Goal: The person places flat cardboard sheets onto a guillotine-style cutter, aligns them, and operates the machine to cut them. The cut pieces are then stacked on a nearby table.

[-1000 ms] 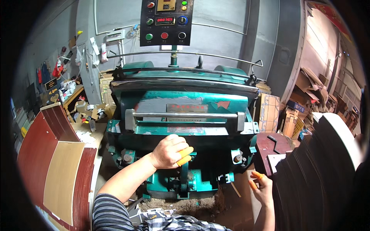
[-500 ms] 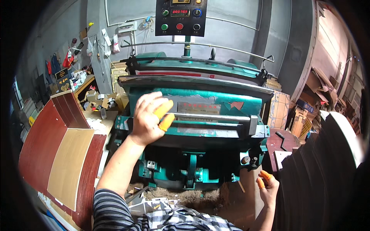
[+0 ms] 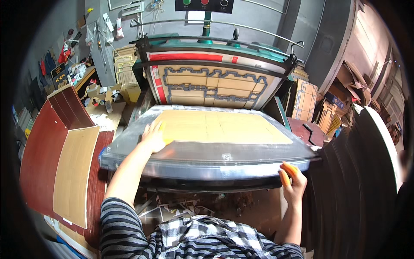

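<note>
The tan cardboard sheet lies on the grey platen: probably light, stiff, easily creased, best held by its edges. My left hand spreads at its left end; my right hand, half-open, seems empty.

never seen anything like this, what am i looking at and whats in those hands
Each picture comes from a camera on a person's head, looking down, so these are human hands, with orange finger covers. Ahead, what looks like a die-cutting press stands open: a tan die board with dark outlines, above a grey bed. A tan cardboard sheet lies there. The left hand rests at its left side; the right hand is by the bed's front edge, contact unclear. Neither visibly holds anything.
</note>
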{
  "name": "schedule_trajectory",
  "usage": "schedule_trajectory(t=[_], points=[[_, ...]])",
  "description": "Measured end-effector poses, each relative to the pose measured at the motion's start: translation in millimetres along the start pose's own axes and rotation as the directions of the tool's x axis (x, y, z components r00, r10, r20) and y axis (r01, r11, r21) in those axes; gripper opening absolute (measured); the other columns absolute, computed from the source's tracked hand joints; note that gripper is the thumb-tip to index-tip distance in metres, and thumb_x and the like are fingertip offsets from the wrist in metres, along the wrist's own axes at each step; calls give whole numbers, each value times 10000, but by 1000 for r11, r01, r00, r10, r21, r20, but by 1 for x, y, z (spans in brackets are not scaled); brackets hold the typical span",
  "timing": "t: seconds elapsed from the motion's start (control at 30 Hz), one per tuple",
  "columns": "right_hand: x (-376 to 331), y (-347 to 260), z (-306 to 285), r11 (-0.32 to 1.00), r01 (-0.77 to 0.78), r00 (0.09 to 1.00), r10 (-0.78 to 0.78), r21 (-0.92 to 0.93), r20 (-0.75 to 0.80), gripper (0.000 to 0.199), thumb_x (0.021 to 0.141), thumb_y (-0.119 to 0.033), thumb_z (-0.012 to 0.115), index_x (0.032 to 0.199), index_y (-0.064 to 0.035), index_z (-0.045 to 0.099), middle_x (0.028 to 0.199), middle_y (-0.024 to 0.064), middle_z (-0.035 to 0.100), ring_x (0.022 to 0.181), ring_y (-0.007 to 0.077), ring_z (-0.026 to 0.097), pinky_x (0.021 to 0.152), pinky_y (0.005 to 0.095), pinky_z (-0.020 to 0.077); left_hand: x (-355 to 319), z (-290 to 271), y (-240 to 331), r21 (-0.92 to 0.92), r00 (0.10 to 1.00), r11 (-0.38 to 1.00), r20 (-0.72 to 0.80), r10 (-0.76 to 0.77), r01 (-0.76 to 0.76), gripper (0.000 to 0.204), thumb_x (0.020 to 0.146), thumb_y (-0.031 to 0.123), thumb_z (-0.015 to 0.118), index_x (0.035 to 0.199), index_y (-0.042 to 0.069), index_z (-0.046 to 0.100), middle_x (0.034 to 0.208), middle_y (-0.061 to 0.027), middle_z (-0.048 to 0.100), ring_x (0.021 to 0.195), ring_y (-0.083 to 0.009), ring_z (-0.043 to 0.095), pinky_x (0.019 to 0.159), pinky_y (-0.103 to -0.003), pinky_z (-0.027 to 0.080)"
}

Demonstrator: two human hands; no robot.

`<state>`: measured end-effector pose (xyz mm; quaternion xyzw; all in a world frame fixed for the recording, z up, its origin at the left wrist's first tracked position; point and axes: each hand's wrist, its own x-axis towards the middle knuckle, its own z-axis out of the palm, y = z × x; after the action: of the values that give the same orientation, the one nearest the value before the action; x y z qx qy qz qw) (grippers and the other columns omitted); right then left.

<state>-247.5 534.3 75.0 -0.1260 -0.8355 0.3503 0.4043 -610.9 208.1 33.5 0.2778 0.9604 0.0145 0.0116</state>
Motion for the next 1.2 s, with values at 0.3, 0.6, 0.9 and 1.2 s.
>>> schedule_trajectory(t=[0.3, 0.6, 0.9, 1.2], points=[[9, 134, 87, 718, 65, 716, 450, -693, 533, 665, 893, -594, 477, 1386, -150, 427, 1508, 123, 317, 1393, 318, 274, 1079, 576, 242, -114, 49, -22, -76, 966, 989, 220, 137, -123, 947, 794, 754, 485, 1449, 80, 368, 1556, -105, 240, 1452, -326, 130, 1155, -547, 65], [-47, -14, -6, 688, 341, 821, 113, -640, 559, 561, 721, -238, 791, 1206, -58, 574, 1239, 152, 549, 1132, 348, 509, 961, 445, 420, -219, -2, -60, -72, 912, 938, -270, 309, -339, 392, 799, 96, 589, 1188, 73, 631, 1362, -73, 515, 1275, -274, 460, 1051, -396, 376], [-71, 17, 36, 683, 434, 895, -250, -588, 370, 261, 880, -4, 583, 1136, -36, 619, 1125, 164, 624, 1048, 329, 606, 869, 402, 506, -166, -65, -141, 97, 761, 885, -474, 443, -455, 206, 830, 95, 586, 1000, 131, 695, 1140, -74, 667, 992, -289, 659, 732, -387, 550], [0, -203, 219, 795, 577, 782, -474, -184, 405, 599, 666, 179, 475, 1202, -50, 614, 1222, 175, 605, 1131, 356, 582, 989, 414, 466, -413, -273, -280, 232, 807, 965, -590, 41, 120, 461, 749, -77, 522, 1143, 121, 656, 1165, -126, 651, 1068, -300, 627, 931, -361, 492]])
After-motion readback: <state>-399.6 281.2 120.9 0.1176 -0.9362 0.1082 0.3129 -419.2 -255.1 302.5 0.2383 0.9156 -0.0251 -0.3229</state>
